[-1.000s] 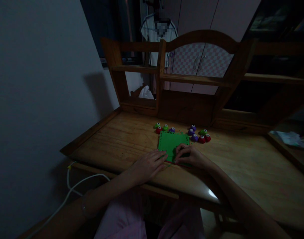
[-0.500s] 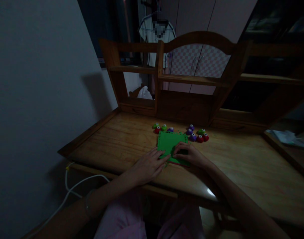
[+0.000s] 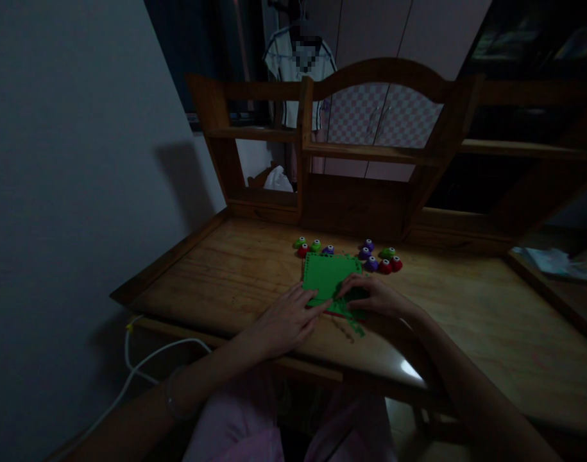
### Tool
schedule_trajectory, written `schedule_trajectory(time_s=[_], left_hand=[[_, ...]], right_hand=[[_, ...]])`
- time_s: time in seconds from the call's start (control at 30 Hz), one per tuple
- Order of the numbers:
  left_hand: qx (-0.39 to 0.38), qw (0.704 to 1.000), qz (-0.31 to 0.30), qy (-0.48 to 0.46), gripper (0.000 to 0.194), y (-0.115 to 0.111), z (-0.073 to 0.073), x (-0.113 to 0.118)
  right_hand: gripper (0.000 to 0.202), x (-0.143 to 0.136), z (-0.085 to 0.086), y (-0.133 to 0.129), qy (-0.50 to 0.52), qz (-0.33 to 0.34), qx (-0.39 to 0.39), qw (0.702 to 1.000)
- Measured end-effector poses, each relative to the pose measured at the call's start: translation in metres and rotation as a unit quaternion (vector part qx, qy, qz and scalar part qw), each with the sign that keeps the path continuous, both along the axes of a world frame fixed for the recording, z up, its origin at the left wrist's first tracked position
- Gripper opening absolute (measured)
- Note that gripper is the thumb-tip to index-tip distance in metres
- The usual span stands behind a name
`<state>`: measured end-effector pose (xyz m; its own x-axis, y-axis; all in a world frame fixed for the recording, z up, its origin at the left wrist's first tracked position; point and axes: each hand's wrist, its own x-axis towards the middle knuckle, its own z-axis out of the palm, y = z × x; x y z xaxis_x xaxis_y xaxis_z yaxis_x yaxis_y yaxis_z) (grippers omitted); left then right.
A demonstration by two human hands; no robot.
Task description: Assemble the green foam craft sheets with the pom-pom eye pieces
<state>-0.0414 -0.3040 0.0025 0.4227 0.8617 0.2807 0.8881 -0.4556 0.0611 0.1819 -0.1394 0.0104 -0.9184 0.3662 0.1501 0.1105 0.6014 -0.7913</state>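
A green sheet [image 3: 329, 276] lies on the desk, with rows of small holes along its far and left edges. A red layer shows under its near edge. My left hand [image 3: 290, 317] rests flat over the sheet's near left corner, fingers stretched out. At the near right part of the sheet, my right hand [image 3: 373, 296] is bent, its fingers closed on a thin green strip [image 3: 355, 326] with a cut-out look. That strip slants over the near edge towards me, casting a shadow on the wood. The fingertips are dark and partly hidden.
Several small red, green and purple knobs with white tops stand behind the sheet, such as a red knob [image 3: 385, 266] and a purple knob [image 3: 371, 264]. A wooden shelf unit [image 3: 360, 153] rises at the desk's back. A white cable [image 3: 165, 343] hangs at the left.
The green strip by my right hand now sticks out past the sheet's near edge. My right hand has shifted slightly right; my left hand stays on the sheet.
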Motion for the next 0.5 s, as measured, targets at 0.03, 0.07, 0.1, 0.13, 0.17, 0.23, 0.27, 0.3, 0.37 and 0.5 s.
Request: schedule_trajectory(time_s=[0.03,0.07,0.1,0.13,0.17,0.23,0.27,0.3,0.37,0.5], left_hand=[[0.001,1.0,0.0,0.003,0.051,0.0,0.0006,0.0004],[0.002,1.0,0.0,0.006,0.051,0.0001,0.0011,0.0009],[0.002,1.0,-0.001,0.009,0.052,0.0004,0.0015,0.0016],[0.004,1.0,-0.001,0.011,0.052,0.0009,0.0018,0.0023],[0.004,1.0,-0.001,0.013,0.052,0.0015,0.002,0.0031],[0.006,1.0,0.0,0.018,0.053,0.003,0.0022,0.0049],[0.009,1.0,0.003,0.02,0.053,0.0037,0.0022,0.0057],[0.012,1.0,0.004,0.021,0.053,0.0043,0.0021,0.0065],[0.014,1.0,0.006,0.022,0.053,0.0051,0.0021,0.0076],[0.015,1.0,0.012,0.017,0.053,0.0058,0.0035,0.009]], right_hand=[[0.029,0.0005,-0.0007,0.0016,-0.003,-0.005,0.006,1.0],[0.028,0.0009,-0.0011,0.0027,-0.005,-0.009,0.011,1.0],[0.027,0.0011,-0.0013,0.003,-0.005,-0.013,0.015,1.0],[0.026,0.0011,-0.0011,0.0025,-0.006,-0.017,0.018,1.0],[0.025,0.0008,-0.0007,0.0015,-0.005,-0.02,0.02,1.0],[0.023,-0.0001,0.0009,-0.0019,0.002,-0.027,0.024,0.999],[0.022,-0.0006,0.0018,-0.0036,0.006,-0.029,0.025,0.999],[0.022,-0.0011,0.0027,-0.0051,0.011,-0.032,0.026,0.999],[0.021,-0.0016,0.0039,-0.0067,0.015,-0.033,0.027,0.999],[0.02,-0.0015,0.0037,-0.0057,0.012,-0.03,0.025,0.999]])
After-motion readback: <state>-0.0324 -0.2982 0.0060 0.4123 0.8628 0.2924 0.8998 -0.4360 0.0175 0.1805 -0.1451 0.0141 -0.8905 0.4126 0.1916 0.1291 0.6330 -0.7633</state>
